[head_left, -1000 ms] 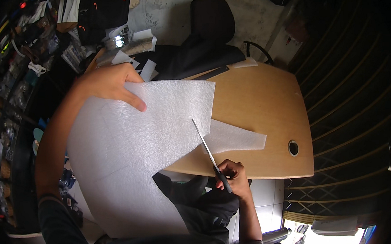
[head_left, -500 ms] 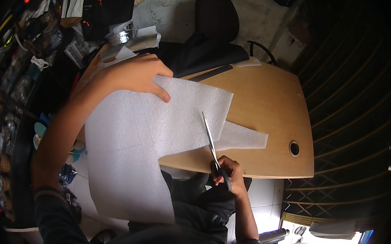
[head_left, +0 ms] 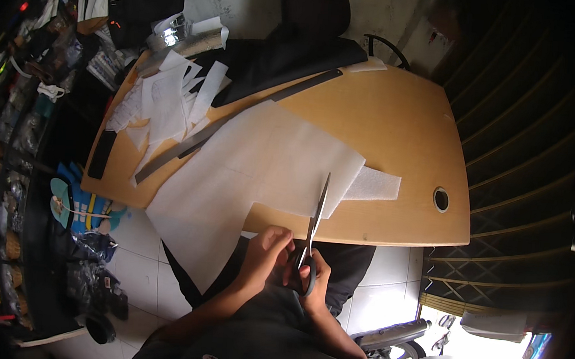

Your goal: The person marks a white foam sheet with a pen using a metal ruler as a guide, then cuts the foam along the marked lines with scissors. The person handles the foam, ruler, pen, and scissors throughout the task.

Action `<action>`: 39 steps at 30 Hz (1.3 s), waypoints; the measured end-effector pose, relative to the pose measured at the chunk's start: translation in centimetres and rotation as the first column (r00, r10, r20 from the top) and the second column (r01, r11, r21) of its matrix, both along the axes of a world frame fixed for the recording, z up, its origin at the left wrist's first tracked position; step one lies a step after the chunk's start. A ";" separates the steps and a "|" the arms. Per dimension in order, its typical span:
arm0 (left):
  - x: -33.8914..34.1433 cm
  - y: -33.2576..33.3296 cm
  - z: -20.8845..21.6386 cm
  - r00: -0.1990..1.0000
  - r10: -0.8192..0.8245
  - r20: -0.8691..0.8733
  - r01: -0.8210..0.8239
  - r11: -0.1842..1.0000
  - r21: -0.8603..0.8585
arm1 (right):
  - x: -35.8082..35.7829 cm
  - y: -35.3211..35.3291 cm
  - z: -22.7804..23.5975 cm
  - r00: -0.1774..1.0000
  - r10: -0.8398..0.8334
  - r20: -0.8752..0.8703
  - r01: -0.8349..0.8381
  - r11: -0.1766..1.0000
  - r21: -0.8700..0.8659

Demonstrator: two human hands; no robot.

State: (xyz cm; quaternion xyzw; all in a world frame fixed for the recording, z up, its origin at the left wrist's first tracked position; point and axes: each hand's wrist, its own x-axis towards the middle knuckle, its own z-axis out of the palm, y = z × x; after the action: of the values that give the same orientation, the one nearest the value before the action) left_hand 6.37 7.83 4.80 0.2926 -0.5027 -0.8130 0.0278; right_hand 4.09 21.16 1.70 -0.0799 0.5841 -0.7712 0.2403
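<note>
In my right hand [head_left: 313, 285] are black-handled scissors [head_left: 320, 205], blades up and nearly together, over the table's near edge. My left hand [head_left: 265, 255] is close beside it, fingers curled inward; what they may hold is hidden. Ahead of both hands a large white foam sheet [head_left: 236, 156] lies on the table, one corner hanging over the near edge toward my lap. A narrower white foam piece [head_left: 377, 184] sticks out from under the sheet's right side.
The wooden table [head_left: 411, 128] has a round hole [head_left: 441, 199] at right. A long dark ruler [head_left: 238, 119] lies beyond the sheet. White offcuts [head_left: 167, 94] are heaped at left, near a black strip [head_left: 102, 155]. Black cloth [head_left: 289, 66] lies along the far side.
My left hand has let go of the foam sheet and drawn back beside my right hand. The sheet now lies lower and turned, uncovering the offcuts and ruler. The scissors have moved slightly nearer me.
</note>
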 end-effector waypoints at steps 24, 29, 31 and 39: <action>-1.1 -6.7 7.4 0.895 -0.428 -0.123 0.371 0.869 -0.328 | -2.7 7.2 3.8 0.876 0.461 -0.140 -0.418 0.871 0.257; -0.7 -7.3 6.2 0.888 -0.458 0.044 0.434 0.803 -0.408 | -2.6 7.4 3.2 0.853 0.506 -0.126 -0.463 0.846 0.263; -0.7 -7.5 6.0 0.870 -0.474 0.134 0.483 0.768 -0.420 | -2.6 7.4 3.1 0.851 0.515 -0.100 -0.480 0.841 0.249; -0.7 -7.2 6.0 0.867 -0.482 0.126 0.485 0.755 -0.442 | -3.0 7.4 2.9 0.836 0.546 -0.053 -0.515 0.815 0.267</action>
State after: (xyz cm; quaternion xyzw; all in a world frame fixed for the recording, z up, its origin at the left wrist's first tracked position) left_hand 5.65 0.61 10.82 0.1396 -0.7387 -0.6492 -0.1158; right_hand 1.04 28.56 4.63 -0.2587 0.6419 -0.5897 0.4163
